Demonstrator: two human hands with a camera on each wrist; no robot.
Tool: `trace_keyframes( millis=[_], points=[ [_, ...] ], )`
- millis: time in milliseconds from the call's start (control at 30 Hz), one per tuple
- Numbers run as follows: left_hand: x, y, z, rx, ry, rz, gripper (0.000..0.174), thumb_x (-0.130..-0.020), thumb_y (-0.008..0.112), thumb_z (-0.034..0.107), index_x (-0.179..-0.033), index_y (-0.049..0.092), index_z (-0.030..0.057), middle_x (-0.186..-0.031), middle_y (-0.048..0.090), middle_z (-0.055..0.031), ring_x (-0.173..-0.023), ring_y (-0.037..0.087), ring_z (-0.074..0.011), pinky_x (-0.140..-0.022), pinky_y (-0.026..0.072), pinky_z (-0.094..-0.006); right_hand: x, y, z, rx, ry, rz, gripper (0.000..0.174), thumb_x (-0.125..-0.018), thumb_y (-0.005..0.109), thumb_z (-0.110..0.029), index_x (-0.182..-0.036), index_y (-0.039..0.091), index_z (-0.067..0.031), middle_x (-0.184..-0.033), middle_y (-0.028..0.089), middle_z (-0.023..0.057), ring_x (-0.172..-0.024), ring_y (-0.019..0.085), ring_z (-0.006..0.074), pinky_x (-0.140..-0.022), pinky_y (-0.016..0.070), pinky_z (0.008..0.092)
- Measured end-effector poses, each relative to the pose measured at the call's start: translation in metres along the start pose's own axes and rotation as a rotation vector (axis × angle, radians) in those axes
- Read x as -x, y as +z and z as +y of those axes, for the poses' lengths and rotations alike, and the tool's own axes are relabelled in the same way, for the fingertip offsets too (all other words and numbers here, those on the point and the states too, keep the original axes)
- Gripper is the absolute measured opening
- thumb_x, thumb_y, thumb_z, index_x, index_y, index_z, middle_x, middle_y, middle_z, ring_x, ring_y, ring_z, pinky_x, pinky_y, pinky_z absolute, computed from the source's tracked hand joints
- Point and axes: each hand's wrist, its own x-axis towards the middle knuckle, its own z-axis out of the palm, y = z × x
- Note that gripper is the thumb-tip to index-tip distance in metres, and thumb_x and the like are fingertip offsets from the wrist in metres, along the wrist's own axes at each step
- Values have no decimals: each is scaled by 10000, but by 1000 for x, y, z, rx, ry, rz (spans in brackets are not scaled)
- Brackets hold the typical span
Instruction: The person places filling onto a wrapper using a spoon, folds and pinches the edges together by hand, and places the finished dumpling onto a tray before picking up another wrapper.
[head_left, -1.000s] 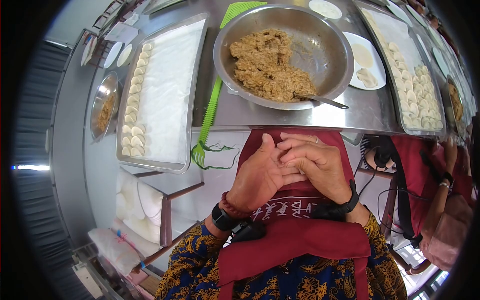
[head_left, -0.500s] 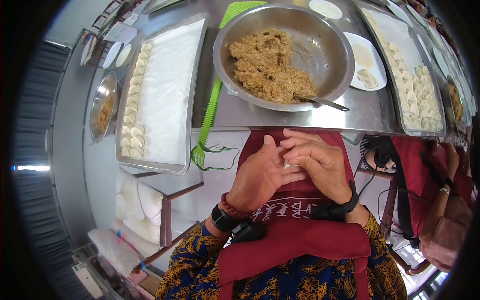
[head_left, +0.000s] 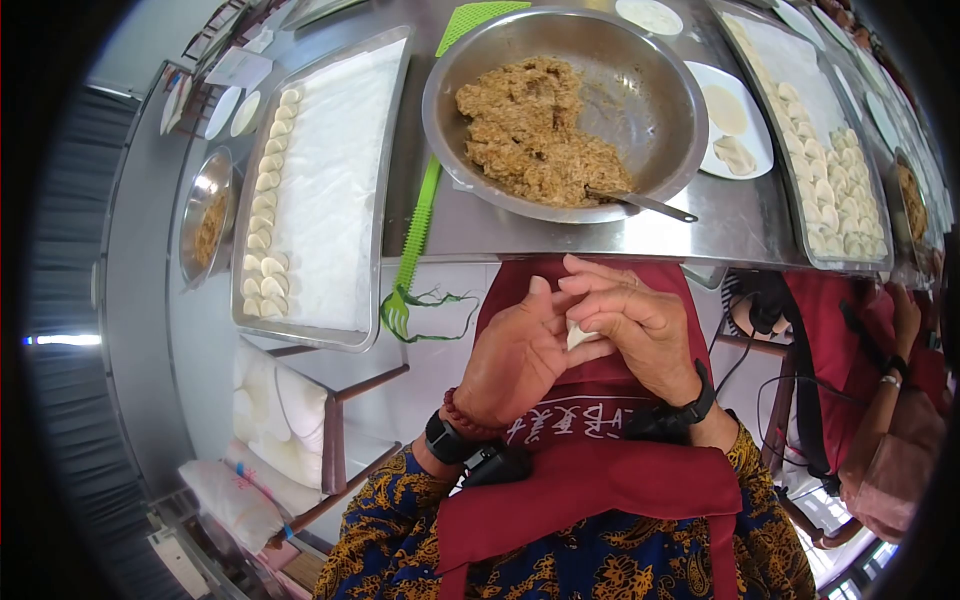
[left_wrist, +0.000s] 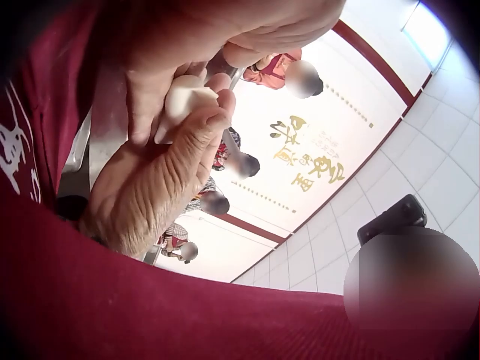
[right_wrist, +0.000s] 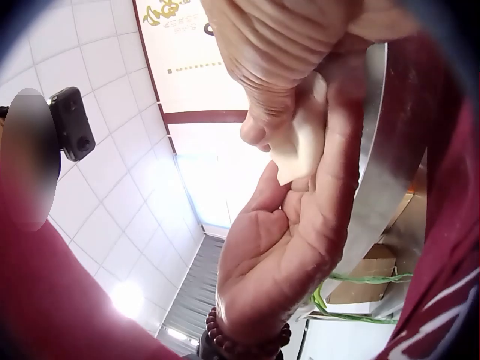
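Note:
The left hand (head_left: 515,355), with a beaded bracelet, is held palm up with its fingers stretched toward the other hand. A small piece of white dough (head_left: 577,337) lies against its fingers. The right hand (head_left: 645,335) bends over it and pinches the dough between thumb and fingers. In the right wrist view the folded dough (right_wrist: 301,146) shows between the right hand (right_wrist: 274,52) and the left palm (right_wrist: 289,232). The left wrist view shows the right thumb pressed on the dough (left_wrist: 184,101). Part of the dough is hidden by fingers.
A steel bowl (head_left: 675,160) of brown filling with a spoon (head_left: 650,204) stands on the steel table (head_left: 480,232). Left is a lined tray (head_left: 330,190) with a row of dumplings; right are a white plate (head_left: 757,150) and another dumpling tray (head_left: 800,215). A green fork (head_left: 398,315) hangs over the edge.
More of the white dough has come into sight between the hands, where it was hidden at first. The hands have barely shifted.

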Motion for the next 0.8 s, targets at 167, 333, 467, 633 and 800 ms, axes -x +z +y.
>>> trace_keyframes(
  millis=[167, 333, 467, 633, 800],
  points=[
    [3, -7, -3, -42, -42, 45, 393, -1078, 421, 264, -1313, 521, -34, -1289, 577, -135, -1231, 562, -262, -1083, 455, -501, -4, -7, 3, 274, -160, -73, 209, -875, 644, -6, -1067, 726, -9, -1253, 675, 151, -1322, 528, 317, -1056, 447, 386],
    [3, -9, -7, -8, -25, 22, 341, -1059, 467, 188, -1315, 529, -27, -1279, 595, -123, -1214, 583, -259, -1080, 461, -501, -4, 1, -6, 301, -137, 8, 175, -872, 666, -31, -1034, 732, -15, -1258, 673, 158, -1341, 516, 306, -1077, 419, 403],
    [3, -9, -8, 20, -7, -42, 342, -1049, 481, 172, -1324, 526, -24, -1309, 584, -132, -1241, 570, -259, -1087, 457, -497, -2, -10, 4, 263, -181, -69, 160, -879, 669, -51, -1021, 734, -19, -1263, 670, 159, -1335, 523, 319, -1078, 404, 420],
    [3, -15, -9, 14, -34, -31, 335, -1050, 477, 177, -1321, 533, -12, -1318, 580, -128, -1242, 570, -247, -1090, 456, -478, -2, -9, -3, 360, -242, -120, 188, -866, 678, -59, -1044, 725, -20, -1290, 655, 158, -1339, 519, 332, -1059, 411, 431],
    [2, -18, -8, 89, -16, -25, 325, -1055, 472, 202, -1313, 534, 15, -1313, 581, -93, -1230, 571, -222, -1102, 442, -440, -3, -3, -10, 468, -299, 14, 296, -841, 704, -102, -1132, 702, -44, -1278, 665, 131, -1356, 505, 310, -1051, 402, 433]
  ],
)
